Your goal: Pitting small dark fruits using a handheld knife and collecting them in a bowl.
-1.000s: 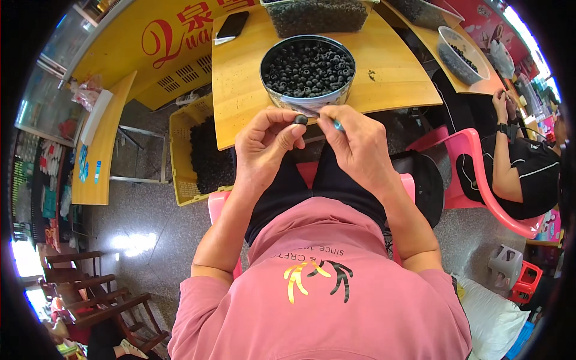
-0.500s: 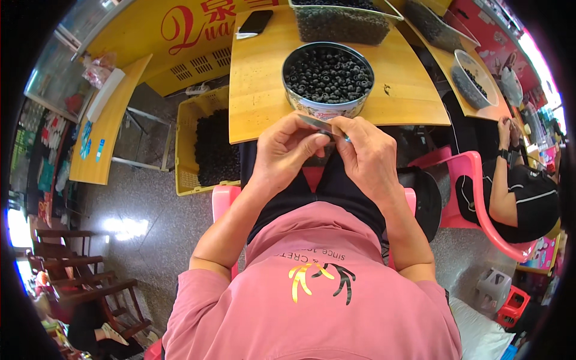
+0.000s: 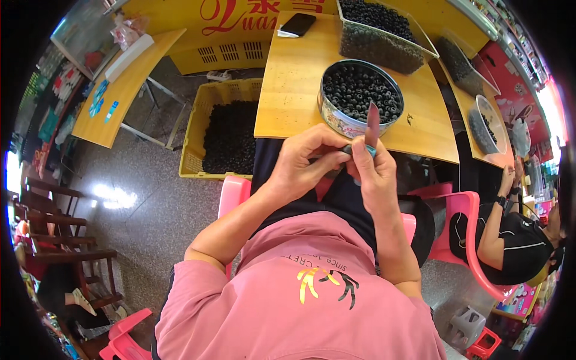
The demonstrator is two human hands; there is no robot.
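The person's bent left hand (image 3: 303,162) pinches one small, dark, round piece (image 3: 347,149) between thumb and fingers, partly hidden by them. The right hand (image 3: 375,171) is closed round one knife with a blue-green handle and a flat metal blade (image 3: 372,120) that points up and away. Both hands meet above the lap, between the legs and the table edge; the blade stands in front of the tin and covers a bit of its rim.

One pink plastic chair (image 3: 234,195) is under the person, a second (image 3: 126,342) is at the lower left, and a third (image 3: 474,240) holds one co-worker in black (image 3: 522,252). Two stools, one grey (image 3: 467,327) and one red (image 3: 485,343), stand at the lower right.

Ahead, one round, printed metal tin (image 3: 336,117) full of dark round pieces, too many to count, sits at the near edge of the yellow wooden table (image 3: 294,90). One yellow plastic crate (image 3: 195,129) of dark pieces is on the floor, left of it. Farther back are one clear rectangular tub (image 3: 375,51), also filled, and one black phone (image 3: 298,24).
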